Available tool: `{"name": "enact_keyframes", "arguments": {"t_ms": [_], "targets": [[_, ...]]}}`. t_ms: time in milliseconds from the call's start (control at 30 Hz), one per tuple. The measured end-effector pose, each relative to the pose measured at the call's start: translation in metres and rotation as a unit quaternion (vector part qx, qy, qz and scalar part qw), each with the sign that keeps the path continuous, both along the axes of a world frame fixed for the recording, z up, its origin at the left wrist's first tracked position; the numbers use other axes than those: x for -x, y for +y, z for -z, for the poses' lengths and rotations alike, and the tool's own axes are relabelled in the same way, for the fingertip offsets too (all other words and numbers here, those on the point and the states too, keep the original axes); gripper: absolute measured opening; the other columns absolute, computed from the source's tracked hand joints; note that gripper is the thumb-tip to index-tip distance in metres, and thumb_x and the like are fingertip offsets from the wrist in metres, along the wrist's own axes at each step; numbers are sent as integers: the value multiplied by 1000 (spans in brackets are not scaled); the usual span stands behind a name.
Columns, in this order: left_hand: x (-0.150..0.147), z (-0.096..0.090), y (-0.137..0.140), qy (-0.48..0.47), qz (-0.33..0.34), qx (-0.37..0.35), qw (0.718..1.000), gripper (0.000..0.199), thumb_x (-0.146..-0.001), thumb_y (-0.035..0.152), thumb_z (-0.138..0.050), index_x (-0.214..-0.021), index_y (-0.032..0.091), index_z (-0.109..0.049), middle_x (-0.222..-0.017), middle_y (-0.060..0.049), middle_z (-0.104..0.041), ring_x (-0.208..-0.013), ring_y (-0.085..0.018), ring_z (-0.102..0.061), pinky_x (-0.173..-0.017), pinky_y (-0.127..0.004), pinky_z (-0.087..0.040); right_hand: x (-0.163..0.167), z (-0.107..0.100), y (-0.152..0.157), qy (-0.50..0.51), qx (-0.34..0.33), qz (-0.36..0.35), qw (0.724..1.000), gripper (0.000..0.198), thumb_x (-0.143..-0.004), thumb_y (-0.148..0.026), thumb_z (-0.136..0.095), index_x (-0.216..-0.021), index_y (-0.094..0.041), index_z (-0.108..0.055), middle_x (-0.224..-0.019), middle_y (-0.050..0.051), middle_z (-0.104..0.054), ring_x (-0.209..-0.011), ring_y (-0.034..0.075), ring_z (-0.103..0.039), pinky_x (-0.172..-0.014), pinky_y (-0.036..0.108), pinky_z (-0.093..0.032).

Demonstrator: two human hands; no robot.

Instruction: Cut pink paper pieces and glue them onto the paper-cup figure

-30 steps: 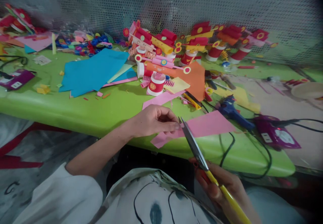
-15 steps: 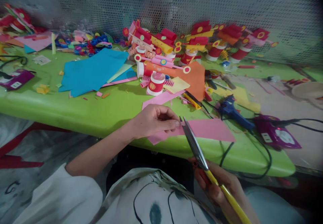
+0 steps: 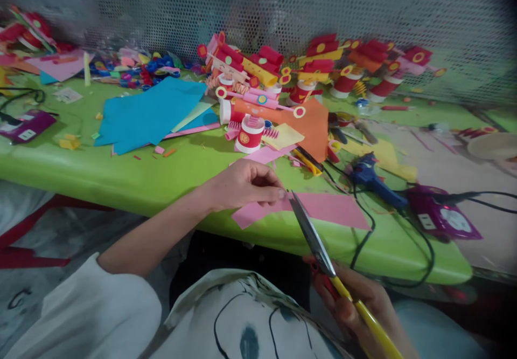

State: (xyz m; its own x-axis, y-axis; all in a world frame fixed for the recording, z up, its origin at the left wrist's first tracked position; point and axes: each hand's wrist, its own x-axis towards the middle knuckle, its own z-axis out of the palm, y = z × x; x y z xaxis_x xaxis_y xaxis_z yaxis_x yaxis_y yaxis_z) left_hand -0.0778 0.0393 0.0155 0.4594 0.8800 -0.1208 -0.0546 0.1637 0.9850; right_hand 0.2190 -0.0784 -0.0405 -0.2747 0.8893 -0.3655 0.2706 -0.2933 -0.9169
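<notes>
Hands, two, head view, apart from each other. Left hand (image 3: 246, 186), centre of frame: fingertips pinched at the blade tips, seemingly on a small pink piece (image 3: 288, 196), though its outline is too small to make out. Right hand (image 3: 369, 291), lower right: closed round the handles of one pair of scissors (image 3: 313, 237), yellow and red grips, blades pointing up and left, nearly together. One pink sheet (image 3: 337, 209), right of centre, passing beneath the left hand and the blades at the near edge of the green table (image 3: 133, 178). Step in hand, by judgement: fine snipping at the fingertips; the next move calls for a steady pinch, blades kept clear of the skin. Also listed: blue sheets (image 3: 149, 114), left of centre; red-and-white cup (image 3: 249, 138), middle; orange sheet (image 3: 313, 127), beyond it to the right; blue glue gun (image 3: 377, 181) and purple box (image 3: 448, 216), right; paper models (image 3: 264, 68), upper middle.
</notes>
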Motion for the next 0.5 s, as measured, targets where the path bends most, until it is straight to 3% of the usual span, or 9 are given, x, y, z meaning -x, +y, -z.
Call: {"name": "enact_keyframes", "arguments": {"t_ms": [133,367,500], "targets": [[2,-1,6,2,19,-5,1000,6,-83,14,-80,-82,10,-76,-67,-1,-71,-60,-8,-62,-61,-21,-52,2,-2,1,-1,4,-6,1000,79,-70,-84,-76,-115,-19,-77,-69,-1,-47,-55,10,-28,-46,26,-17],[5,-6,12,22,50,1,999,7,-82,15,-81,-80,11,-75,-65,0,-69,-60,-7,-62,-61,-20,-52,14,-11,-3,-15,-9,55,998,83,-63,-89,-76,-106,-18,-81,-68,0,-48,-60,13,-33,-50,28,-25],[6,-10,15,35,72,-1,997,6,-83,14,-80,-80,11,-75,-64,1,-69,-58,-6,-60,-60,-20,-52,17,-14,-3,-13,-1,70,997,79,-60,-87,-80,-102,-21,-82,-66,1,-45,-60,15,-33,-50,30,-21]]}}
